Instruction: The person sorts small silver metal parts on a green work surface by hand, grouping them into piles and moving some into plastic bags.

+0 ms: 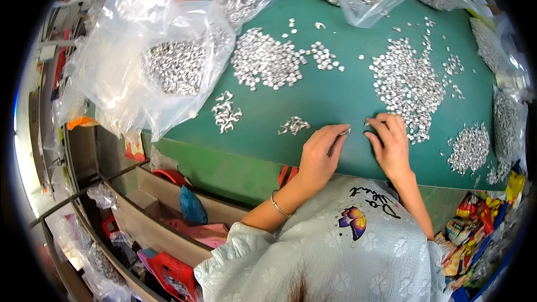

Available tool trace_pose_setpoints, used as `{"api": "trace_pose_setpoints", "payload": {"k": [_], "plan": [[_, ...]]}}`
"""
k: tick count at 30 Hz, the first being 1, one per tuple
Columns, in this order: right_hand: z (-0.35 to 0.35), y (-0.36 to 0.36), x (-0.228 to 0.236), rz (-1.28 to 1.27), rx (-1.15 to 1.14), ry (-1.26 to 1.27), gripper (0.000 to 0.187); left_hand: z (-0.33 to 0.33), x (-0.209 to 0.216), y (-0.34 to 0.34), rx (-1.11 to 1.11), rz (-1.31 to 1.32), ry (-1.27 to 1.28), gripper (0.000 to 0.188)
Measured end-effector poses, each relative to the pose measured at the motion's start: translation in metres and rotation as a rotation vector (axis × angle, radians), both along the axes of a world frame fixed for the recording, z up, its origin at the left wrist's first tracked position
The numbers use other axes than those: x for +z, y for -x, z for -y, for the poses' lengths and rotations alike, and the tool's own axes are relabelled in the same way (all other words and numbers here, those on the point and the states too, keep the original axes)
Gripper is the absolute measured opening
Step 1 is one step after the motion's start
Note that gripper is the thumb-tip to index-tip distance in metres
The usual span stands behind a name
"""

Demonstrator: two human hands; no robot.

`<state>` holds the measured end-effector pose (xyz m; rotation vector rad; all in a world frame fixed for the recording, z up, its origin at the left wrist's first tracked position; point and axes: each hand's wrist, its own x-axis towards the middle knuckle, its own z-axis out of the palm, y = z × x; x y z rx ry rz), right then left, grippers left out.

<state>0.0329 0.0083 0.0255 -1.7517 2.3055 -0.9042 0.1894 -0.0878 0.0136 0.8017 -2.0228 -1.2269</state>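
Over the green tabletop (pixel 335 98), near its front edge, my two hands face each other with a small gap between the fingertips. My left hand (pixel 320 155) pinches a small silver metal piece (pixel 346 131) between thumb and fingers. At the fingertips of my right hand (pixel 393 148) is another tiny silver bit (pixel 367 124), too small to make out its shape. A little heap of curved silver pieces (pixel 293 125) lies to the left of my left hand. Just beyond my right hand spreads a big pile of small chunky silver parts (pixel 408 81).
More silver parts lie in a pile (pixel 265 59), a group of curved pieces (pixel 225 113) and a finer heap (pixel 470 148). Clear plastic bags of parts (pixel 176 64) line the left and back. An open drawer (pixel 151 196) sits below left; colourful packets (pixel 470 218) stand low at right.
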Motion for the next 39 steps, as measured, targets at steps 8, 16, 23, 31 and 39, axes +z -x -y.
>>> {"api": "trace_pose_setpoints", "payload": {"k": [8, 16, 23, 31, 39], "plan": [[-0.018, -0.003, -0.004, 0.073, 0.011, -0.022, 0.02, -0.009, -0.008, 0.022, -0.096, 0.077, 0.105, 0.029], [-0.014, -0.01, -0.006, 0.162, 0.102, 0.009, 0.026, -0.021, 0.003, 0.012, -0.08, 0.101, -0.062, 0.038], [-0.068, 0.0, -0.008, 0.123, 0.047, 0.008, 0.013, -0.011, 0.005, -0.006, -0.02, 0.166, 0.098, 0.028], [-0.157, 0.069, -0.014, -0.31, -0.662, 0.0, 0.012, -0.016, 0.003, 0.056, -0.38, 0.216, 0.347, 0.041], [-0.079, 0.068, 0.014, -0.063, -0.283, 0.098, 0.025, -0.013, -0.008, 0.134, -0.516, 0.323, 0.634, 0.048]]}}
